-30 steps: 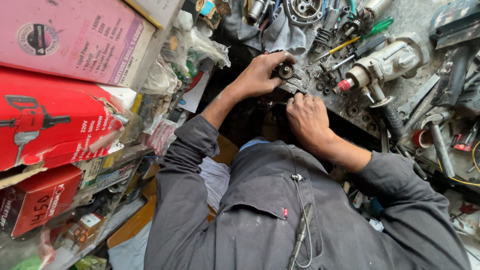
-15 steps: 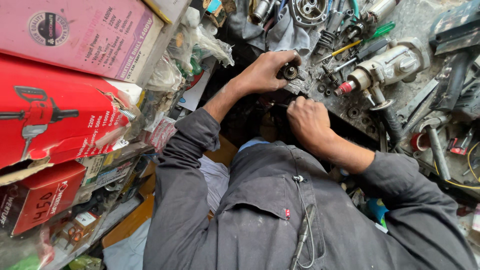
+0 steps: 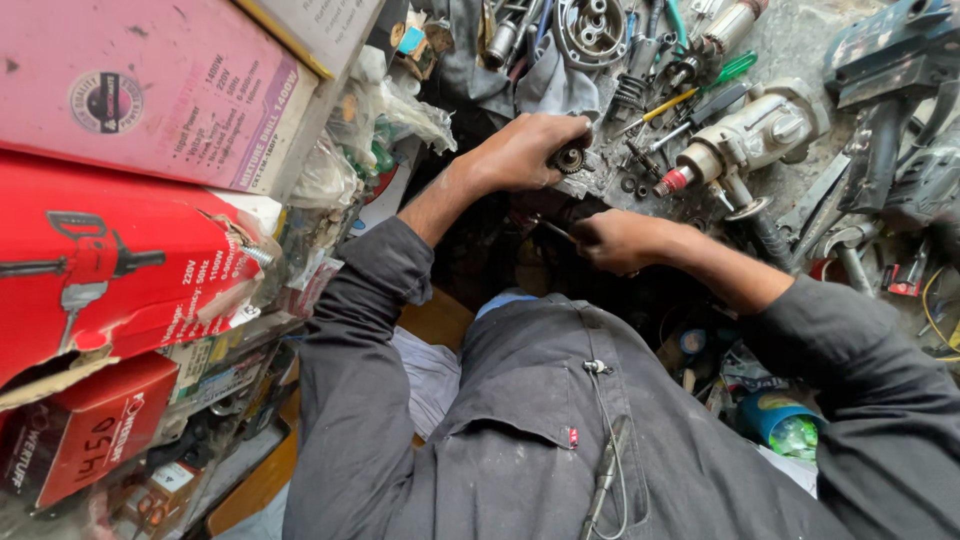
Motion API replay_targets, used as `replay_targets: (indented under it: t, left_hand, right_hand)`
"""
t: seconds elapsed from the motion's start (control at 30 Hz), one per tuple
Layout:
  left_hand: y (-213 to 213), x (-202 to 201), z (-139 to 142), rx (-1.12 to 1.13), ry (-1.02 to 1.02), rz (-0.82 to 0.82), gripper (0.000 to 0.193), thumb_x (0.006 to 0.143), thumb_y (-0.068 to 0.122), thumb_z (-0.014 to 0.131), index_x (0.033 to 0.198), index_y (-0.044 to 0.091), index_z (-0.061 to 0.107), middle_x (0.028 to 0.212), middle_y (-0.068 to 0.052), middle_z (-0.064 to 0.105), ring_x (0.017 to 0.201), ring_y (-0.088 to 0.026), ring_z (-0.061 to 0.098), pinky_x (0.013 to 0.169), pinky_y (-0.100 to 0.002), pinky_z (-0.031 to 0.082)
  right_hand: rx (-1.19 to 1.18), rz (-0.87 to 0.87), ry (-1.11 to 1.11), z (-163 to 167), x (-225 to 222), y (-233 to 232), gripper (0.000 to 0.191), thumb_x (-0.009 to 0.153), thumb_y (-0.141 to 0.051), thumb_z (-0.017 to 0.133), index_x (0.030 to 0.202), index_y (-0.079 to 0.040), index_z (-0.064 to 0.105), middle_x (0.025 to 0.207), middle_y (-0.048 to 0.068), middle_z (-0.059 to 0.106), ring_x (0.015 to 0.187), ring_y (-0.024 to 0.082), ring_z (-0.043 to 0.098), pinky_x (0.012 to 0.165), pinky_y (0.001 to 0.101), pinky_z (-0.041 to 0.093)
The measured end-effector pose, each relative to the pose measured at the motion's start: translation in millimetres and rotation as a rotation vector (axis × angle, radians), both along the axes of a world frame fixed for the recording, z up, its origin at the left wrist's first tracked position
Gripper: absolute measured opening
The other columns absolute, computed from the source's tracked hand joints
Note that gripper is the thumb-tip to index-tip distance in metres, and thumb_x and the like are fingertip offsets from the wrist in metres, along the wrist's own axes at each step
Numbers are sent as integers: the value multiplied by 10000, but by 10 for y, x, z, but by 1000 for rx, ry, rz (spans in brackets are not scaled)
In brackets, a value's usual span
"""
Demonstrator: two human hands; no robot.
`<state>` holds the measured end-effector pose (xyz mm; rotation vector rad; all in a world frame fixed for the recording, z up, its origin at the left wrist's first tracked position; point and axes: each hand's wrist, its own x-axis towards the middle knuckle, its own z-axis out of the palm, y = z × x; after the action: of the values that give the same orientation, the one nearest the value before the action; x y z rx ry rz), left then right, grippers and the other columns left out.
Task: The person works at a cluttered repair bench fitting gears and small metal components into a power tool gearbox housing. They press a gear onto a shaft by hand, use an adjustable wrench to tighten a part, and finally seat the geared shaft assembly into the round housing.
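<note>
My left fingers (image 3: 548,140) stay clenched round the gear part (image 3: 571,158) at the tabletop's (image 3: 790,45) near edge. My right hand (image 3: 618,240) has dropped away from it toward me, gripping a thin tool (image 3: 556,230). I judge a refit is underway.

The left hand (image 3: 525,150) is closed around a small dark gear part (image 3: 570,158) at the edge of the messy table (image 3: 800,40). The right hand (image 3: 620,240) is just below it and holds a thin tool (image 3: 556,230) in a tight grip. A grey motor (image 3: 750,135) lies near the hands, with a green screwdriver (image 3: 715,78) beside it. On the left, a red box (image 3: 110,265) sits under a pink box (image 3: 150,85).
</note>
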<state>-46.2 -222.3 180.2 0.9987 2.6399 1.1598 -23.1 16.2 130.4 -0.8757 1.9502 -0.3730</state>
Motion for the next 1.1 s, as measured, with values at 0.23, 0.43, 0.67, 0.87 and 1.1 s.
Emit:
replay_targets:
  t: [0.23, 0.43, 0.67, 0.87, 1.1]
  left_hand:
    - [-13, -38, 36, 13, -55, -26, 469, 700, 47, 788, 1114, 16, 569, 995, -178, 684, 954, -392, 681, 780, -450, 533]
    - [44, -198, 79, -81, 8, -147, 495, 657, 114, 841, 1039, 9, 543, 966, -186, 677, 944, -442, 645, 734, -499, 500]
    - [59, -249, 108, -84, -100, -138, 495, 638, 62, 811, 1067, 14, 568, 938, -169, 695, 916, -404, 679, 727, -466, 524]
    - [41, -135, 130, -61, -141, -41, 476, 673, 25, 801, 1088, 8, 569, 925, -170, 697, 880, -362, 703, 722, -441, 530]
    - [41, -74, 70, 17, -69, -10, 487, 677, 43, 814, 1091, 4, 560, 959, -176, 689, 917, -388, 690, 754, -437, 542]
  right_hand:
    - [-155, -1068, -1201, -344, 202, 80, 256, 992, -194, 518, 1203, -113, 639, 667, -57, 511, 379, 14, 300, 315, 175, 220]
    - [-596, -1226, -1581, -565, 692, -466, 36, 1038, -97, 550, 1066, -116, 538, 737, 0, 536, 516, 62, 455, 402, 184, 331]
    - [-760, -1275, -1623, -702, 755, -1224, 108, 1062, -182, 652, 1013, -86, 645, 880, 22, 660, 671, 96, 634, 551, 162, 517]
    - [-926, -1160, -1569, -852, 650, -1725, 388, 1018, -368, 537, 1213, -45, 627, 1159, 86, 664, 1021, 181, 691, 868, 240, 571]
    - [-1120, -1344, -1142, -1002, 469, -1798, 423, 1095, -373, 452, 1315, -31, 566, 1299, 92, 612, 1174, 174, 627, 1022, 294, 553]
